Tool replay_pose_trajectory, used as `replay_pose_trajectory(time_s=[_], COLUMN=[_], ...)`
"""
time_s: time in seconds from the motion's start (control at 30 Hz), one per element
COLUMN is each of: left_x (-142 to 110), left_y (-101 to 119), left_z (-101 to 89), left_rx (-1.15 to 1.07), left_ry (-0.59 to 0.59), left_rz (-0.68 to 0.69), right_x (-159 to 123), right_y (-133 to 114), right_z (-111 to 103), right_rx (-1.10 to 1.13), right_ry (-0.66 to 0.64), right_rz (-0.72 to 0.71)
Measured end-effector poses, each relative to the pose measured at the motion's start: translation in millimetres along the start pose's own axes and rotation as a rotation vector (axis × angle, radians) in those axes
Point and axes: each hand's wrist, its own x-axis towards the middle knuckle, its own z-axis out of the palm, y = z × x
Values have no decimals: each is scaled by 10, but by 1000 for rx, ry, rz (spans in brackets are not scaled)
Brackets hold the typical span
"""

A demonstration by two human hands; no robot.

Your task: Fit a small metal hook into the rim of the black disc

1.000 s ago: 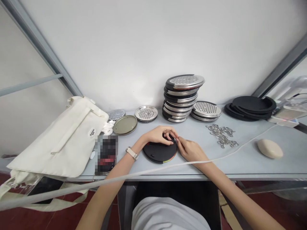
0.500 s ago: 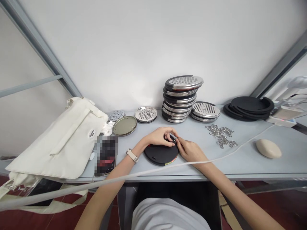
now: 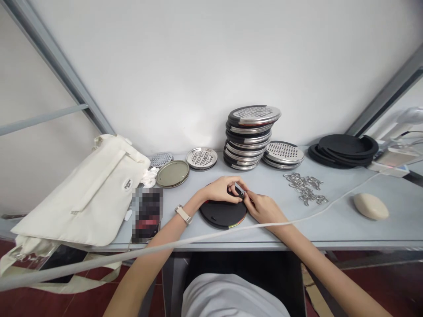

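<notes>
A round black disc (image 3: 226,215) lies on the table in front of me, with a small hole near its lower left and a coloured edge at the lower right. My left hand (image 3: 222,190) arches over its far side, fingers curled and gripping the rim. At the disc's right rim my right hand (image 3: 263,208) pinches a small metal clip (image 3: 243,194), mostly covered by the fingertips. Whether the clip passes through the disc I cannot tell. A pile of similar silver metal clips (image 3: 306,187) lies to the right of my hands.
Behind stands a tall stack of black-rimmed metal graters (image 3: 249,138), beside a shorter grater stack (image 3: 284,153). Black discs (image 3: 345,147) are piled at right, near a beige oval object (image 3: 370,206). A white cable (image 3: 205,237) crosses in front. Left are olive plates (image 3: 172,173) and a cream bag (image 3: 82,198).
Both hands stay at the disc's rim with almost the same grip. The whole view has shifted very slightly; the things on the table have not moved.
</notes>
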Motion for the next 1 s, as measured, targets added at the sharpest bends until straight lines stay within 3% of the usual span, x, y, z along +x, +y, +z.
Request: replay_pose_trajectory(time_s=[1.0], left_x=[8], left_y=[-36], left_z=[-15], left_rx=[-80], left_ry=[-20], left_rz=[-9], right_x=[1], right_y=[0], right_z=[16], right_rx=[-99], right_ry=[60], right_rz=[6])
